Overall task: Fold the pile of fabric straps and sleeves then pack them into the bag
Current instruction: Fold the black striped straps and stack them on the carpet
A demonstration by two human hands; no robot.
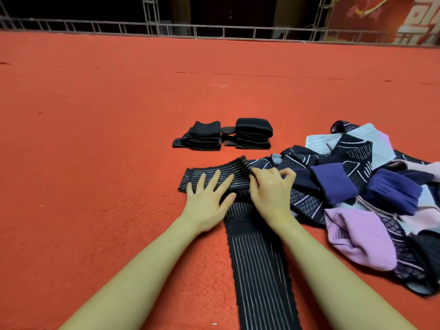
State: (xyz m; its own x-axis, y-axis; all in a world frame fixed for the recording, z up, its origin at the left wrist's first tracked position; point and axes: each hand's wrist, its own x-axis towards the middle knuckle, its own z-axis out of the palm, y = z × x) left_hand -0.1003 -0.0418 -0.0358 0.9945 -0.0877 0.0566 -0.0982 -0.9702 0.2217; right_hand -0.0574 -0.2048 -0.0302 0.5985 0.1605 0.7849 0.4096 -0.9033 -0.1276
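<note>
A long black strap with thin white stripes (259,263) lies on the red carpet, running from the bottom of the view up to a folded section laid crosswise. My left hand (207,198) presses flat on that folded section with straight spread fingers. My right hand (271,189) pinches the fold's right edge with curled fingers. To the right sits a loose pile of fabric sleeves (371,186) in navy, purple, lilac and pale blue. Two stacks of folded black straps (252,136) stand further away. No bag is in view.
Red carpet (95,139) covers the floor all around, wide open to the left and ahead. A grey metal railing (214,29) runs along the far edge. A red banner (385,20) hangs at the far right.
</note>
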